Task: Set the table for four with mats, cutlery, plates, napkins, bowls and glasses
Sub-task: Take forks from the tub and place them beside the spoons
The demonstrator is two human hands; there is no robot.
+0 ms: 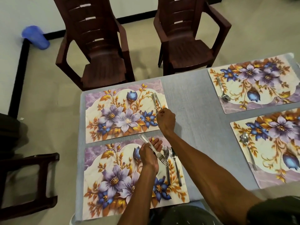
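Right hand (165,118) pinches a thin, stiff, slippery steel piece (156,101) by its near end; left hand (150,153), half-open, cradles spare forks (153,149) mid-handle.

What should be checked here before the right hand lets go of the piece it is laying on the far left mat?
1. Piece lies on far left mat, right edge: ok.
2. Right hand pinches its near end: ok.
3. Piece is fork or spoon: cannot tell.
4. Left hand holds spare forks: ok.
5. Near left mat has fork and spoon: ok.
6. Both right mats have forks: not ok, only spoons show.
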